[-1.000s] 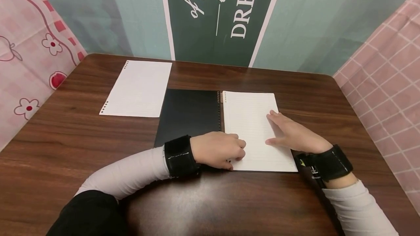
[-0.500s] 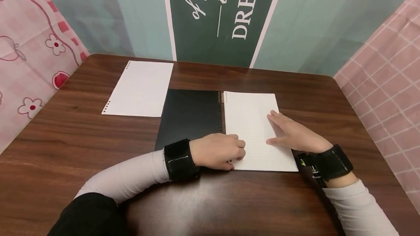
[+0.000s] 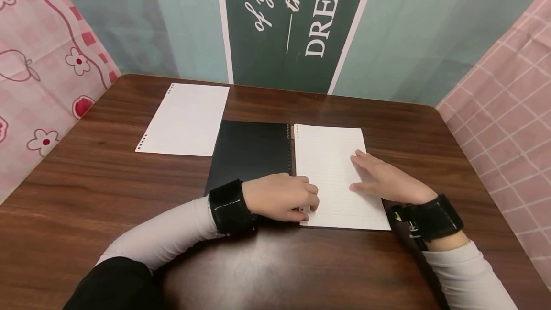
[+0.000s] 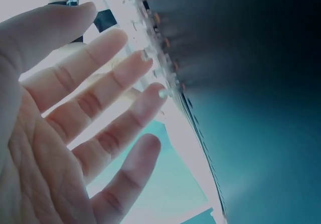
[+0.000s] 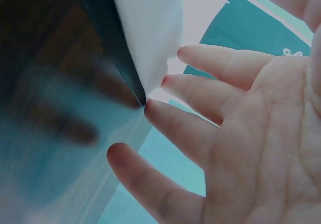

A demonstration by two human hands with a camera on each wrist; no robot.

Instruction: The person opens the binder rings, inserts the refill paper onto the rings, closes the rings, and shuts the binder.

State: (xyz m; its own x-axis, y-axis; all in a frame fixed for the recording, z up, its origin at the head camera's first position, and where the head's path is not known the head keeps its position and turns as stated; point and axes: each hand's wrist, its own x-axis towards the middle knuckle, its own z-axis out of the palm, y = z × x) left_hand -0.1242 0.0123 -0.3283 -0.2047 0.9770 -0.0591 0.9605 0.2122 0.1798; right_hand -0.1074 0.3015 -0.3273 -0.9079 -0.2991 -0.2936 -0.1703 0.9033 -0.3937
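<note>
A loose-leaf notebook lies open on the table, its black cover [image 3: 254, 149] to the left and its stack of lined paper [image 3: 329, 157] to the right. My left hand [image 3: 281, 197] reaches across the cover, fingertips touching the punched edge of the paper near the lower end of the spine. In the left wrist view its fingers [image 4: 108, 133] are extended and slightly bent against that binding edge [image 4: 163, 66]. At the paper's outer edge, my right hand [image 3: 387, 178] rests with fingers extended; the right wrist view has its fingertips [image 5: 153, 107] touching the sheets' edge.
A loose punched white sheet [image 3: 182, 118] lies at the back left of the brown wooden table [image 3: 258, 271]. A green-and-teal printed cloth [image 3: 297, 27] hangs behind the table. Pink patterned cloths stand along the left [image 3: 47, 85] and right [image 3: 508, 123] sides.
The head view has shifted a little, so the table sits slightly lower in it. Both hands stay at nearly the same places on the notebook.
</note>
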